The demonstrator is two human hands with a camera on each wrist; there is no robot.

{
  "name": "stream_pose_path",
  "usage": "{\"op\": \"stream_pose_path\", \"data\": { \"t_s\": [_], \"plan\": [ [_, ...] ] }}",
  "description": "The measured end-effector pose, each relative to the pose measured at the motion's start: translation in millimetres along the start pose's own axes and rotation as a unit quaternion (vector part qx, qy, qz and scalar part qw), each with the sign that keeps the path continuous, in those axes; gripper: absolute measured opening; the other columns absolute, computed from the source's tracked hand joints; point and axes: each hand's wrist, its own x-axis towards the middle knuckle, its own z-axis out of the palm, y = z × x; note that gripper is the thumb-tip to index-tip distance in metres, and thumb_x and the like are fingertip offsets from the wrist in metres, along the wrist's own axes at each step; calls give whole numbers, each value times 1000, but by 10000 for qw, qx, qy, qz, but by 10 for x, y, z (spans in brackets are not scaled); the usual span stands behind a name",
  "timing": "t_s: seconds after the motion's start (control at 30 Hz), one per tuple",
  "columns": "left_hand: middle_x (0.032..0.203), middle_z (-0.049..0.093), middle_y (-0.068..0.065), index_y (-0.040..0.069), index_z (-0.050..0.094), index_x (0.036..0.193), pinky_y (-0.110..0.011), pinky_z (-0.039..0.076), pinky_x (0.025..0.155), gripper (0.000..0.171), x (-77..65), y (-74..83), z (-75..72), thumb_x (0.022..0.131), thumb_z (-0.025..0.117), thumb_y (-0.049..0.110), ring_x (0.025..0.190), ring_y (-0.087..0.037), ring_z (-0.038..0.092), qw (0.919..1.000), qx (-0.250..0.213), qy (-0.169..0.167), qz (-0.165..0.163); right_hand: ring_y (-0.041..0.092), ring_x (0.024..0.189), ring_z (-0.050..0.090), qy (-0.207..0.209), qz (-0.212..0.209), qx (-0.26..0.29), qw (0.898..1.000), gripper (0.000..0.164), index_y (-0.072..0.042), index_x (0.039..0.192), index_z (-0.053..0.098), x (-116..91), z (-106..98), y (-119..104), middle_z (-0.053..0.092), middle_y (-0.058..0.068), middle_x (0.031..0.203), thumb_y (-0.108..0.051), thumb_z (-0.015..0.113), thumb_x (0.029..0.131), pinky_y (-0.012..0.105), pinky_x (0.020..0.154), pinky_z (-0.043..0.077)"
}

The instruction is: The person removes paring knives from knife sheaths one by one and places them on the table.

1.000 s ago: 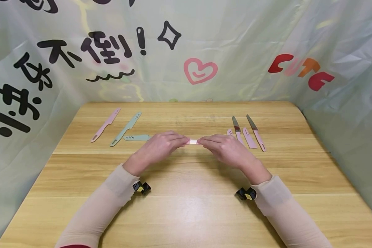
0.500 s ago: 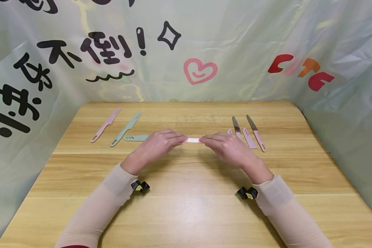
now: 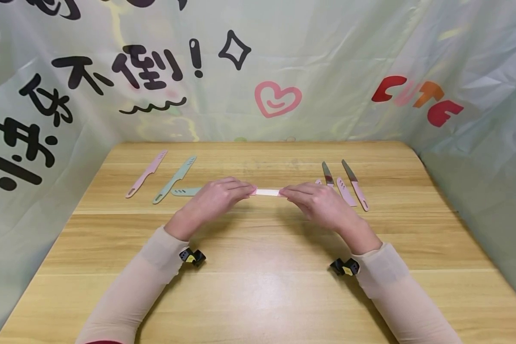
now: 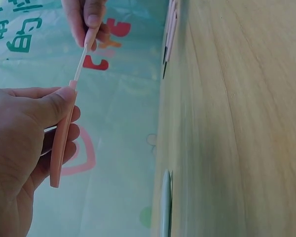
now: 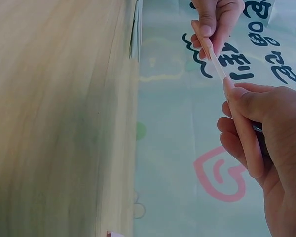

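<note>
Raised over the middle of the table, both hands grip a small pink knife by its two ends. Its pale bare blade shows between them. My left hand holds one pink end between thumb and fingers. The other pink end is pinched the same way by my right hand. Which end is the handle and which the sheath I cannot tell. Behind the left hand lies a light green sheath, partly covered.
On the wooden table, a pink sheathed knife and a green sheathed knife lie at the left. Toward the right are two bare pink-handled knives, one in full view, and a pink sheath. Another pink sheath is mostly hidden.
The hands have moved slightly apart and a little up, the left one more to the left. More of the blade shows between the two pink parts.
</note>
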Motion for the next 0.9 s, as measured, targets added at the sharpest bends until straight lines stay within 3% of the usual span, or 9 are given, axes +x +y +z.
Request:
{"op": "stream_pose_path", "data": {
  "t_s": [0.27, 0.47, 0.9],
  "plan": [
    [114, 71, -2, 10, 72, 118, -32, 55, 91, 27, -23, -45, -1, 91, 70, 14, 102, -20, 67, 9999, -67, 51, -92, 23, 98, 69, 19, -19, 25, 10000, 38, -6, 119, 70, -14, 2, 42, 71, 7, 112, 2, 75, 82, 41, 82, 58],
    [115, 71, -4, 9, 72, 118, -33, 55, 90, 29, -57, -92, -11, 89, 72, 12, 104, -21, 66, 9991, -170, 5, -399, 24, 100, 68, -15, 205, 45, 9998, 40, -6, 120, 70, -43, -36, 75, 71, 8, 113, 1, 76, 82, 40, 83, 58],
    [113, 71, -4, 8, 71, 118, -35, 55, 89, 28, -68, -119, 4, 91, 71, 14, 103, -22, 67, 9984, -180, -92, -536, 24, 95, 70, 88, 503, -99, 9986, 35, -5, 118, 71, -31, -36, 74, 72, 8, 108, -5, 76, 83, 40, 78, 59]
  ]
}}
